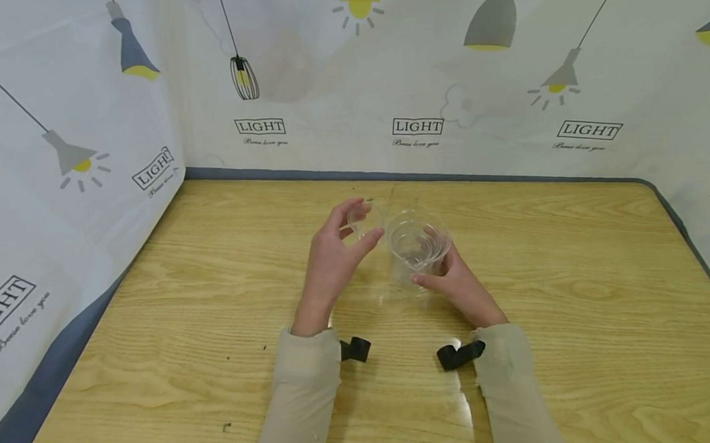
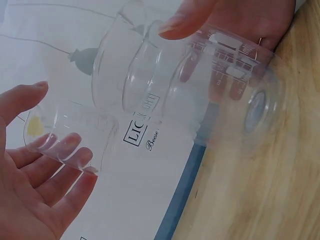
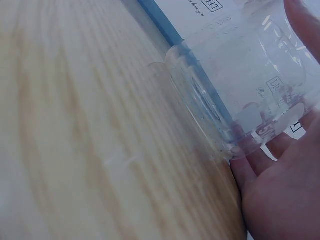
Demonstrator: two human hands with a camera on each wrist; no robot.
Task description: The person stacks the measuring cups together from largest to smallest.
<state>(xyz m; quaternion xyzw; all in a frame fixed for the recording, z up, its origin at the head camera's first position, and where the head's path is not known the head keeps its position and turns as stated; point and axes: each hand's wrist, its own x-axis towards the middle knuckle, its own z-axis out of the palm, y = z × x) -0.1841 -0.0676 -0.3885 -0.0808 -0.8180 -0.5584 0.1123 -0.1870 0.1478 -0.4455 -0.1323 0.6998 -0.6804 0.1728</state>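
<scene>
My left hand (image 1: 333, 257) grips a small clear glass beaker (image 2: 75, 127), thumb on one side and fingers curled along the other. Just to its right, my right hand (image 1: 463, 284) holds a larger clear beaker (image 1: 405, 272) with white graduation marks, its fingers and thumb around the wall. Smaller beakers (image 2: 142, 75) sit nested inside the large one, their rims showing one within another in the left wrist view. The small beaker is apart from the nested stack, near its mouth. In the right wrist view, the large beaker's base (image 3: 200, 107) is close over the table.
A wood-grain table (image 1: 569, 279) lies under both hands. Behind it and at the sides stands a white cloth (image 1: 350, 87) printed with lamps and lettering. Black wrist mounts (image 1: 357, 349) stick out from both sleeves.
</scene>
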